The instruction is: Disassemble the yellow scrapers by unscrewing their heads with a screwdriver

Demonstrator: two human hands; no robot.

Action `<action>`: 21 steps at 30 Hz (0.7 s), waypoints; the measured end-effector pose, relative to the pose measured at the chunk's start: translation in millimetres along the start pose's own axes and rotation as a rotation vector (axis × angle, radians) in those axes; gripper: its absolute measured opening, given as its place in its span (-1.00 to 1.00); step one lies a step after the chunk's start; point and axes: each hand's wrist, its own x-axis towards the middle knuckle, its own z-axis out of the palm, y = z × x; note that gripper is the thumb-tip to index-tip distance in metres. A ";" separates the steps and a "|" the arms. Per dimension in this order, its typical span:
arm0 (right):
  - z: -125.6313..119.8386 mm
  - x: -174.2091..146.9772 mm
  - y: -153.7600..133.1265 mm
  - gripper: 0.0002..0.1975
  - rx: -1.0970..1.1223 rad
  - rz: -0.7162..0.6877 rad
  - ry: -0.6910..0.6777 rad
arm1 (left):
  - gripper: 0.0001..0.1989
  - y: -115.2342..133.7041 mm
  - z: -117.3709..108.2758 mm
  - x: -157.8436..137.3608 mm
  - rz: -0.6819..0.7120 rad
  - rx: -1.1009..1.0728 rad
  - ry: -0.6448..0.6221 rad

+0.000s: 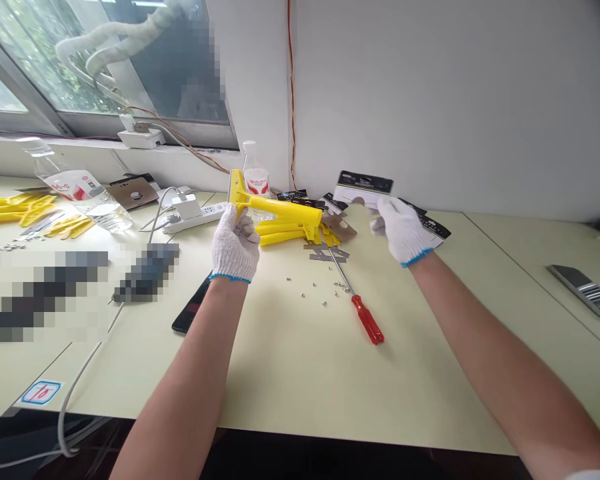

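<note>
Yellow scraper [285,208] raised above the table, up and to the left of the red-handled screwdriver [367,320], which serves as landmark; scraper's head points left, handle runs right. Left hand [236,243], in a white knit glove, has its fingers curled around the scraper at the head end. Right hand [403,227], gloved alike, is up and to the right of the screwdriver, fingers pinching the edge of a black-and-white printed card [364,187]; fingertips slightly blurred. Just left of the screwdriver's shaft: small screws [325,304], scattered. At its tip: flat grey blades [327,257], lying loose. Beyond the tip: heaped yellow pieces [283,233], more cards near them. Behind that heap, an upright bottle [257,181]. Left of the screwdriver, a dark phone [193,312], partly hidden by the left forearm. Much farther left, a tilted bottle [77,187]. Well to the screwdriver's right, a grey device [580,290], lying flat.
</note>
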 end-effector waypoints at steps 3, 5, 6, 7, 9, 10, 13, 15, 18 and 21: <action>26.9 23.2 -6.9 -0.54 -0.110 0.086 -0.221 | -0.74 -5.7 -0.5 -1.0 -0.020 0.021 -0.023; 31.8 18.1 -6.9 -0.63 -0.207 0.068 -0.205 | -0.74 -7.8 -1.1 -1.0 -0.034 0.012 -0.018; 29.8 8.6 -5.7 -0.66 -0.292 0.042 -0.181 | -0.76 -8.6 -1.4 -1.0 -0.036 0.004 -0.011; 25.1 -5.0 -4.2 -0.66 -0.477 -0.001 -0.168 | -0.77 -9.4 -1.7 -0.9 -0.037 0.001 -0.006; 10.9 -41.5 -2.0 -0.58 -0.770 -0.012 -0.259 | -0.79 -11.3 -2.0 -0.6 -0.034 0.009 -0.005; 3.0 -62.0 -1.7 -0.50 -0.859 0.032 -0.339 | -0.78 -12.5 -2.2 -0.5 -0.034 0.016 -0.012; -14.8 -118.6 -3.2 -0.46 -0.935 0.173 -0.532 | -0.77 -15.7 -2.3 -0.7 -0.050 0.025 -0.038; -18.3 -142.8 -3.5 -0.50 -0.926 0.209 -0.567 | -0.78 -17.0 -2.1 -1.6 -0.057 0.019 -0.044; -16.5 -153.6 0.9 -0.57 -0.923 0.224 -0.565 | -0.80 -17.4 -1.1 -4.0 -0.061 0.011 -0.058; -19.5 -146.6 9.6 -0.60 -0.833 0.252 -0.563 | -0.82 -16.9 1.1 -7.0 -0.075 -0.005 -0.066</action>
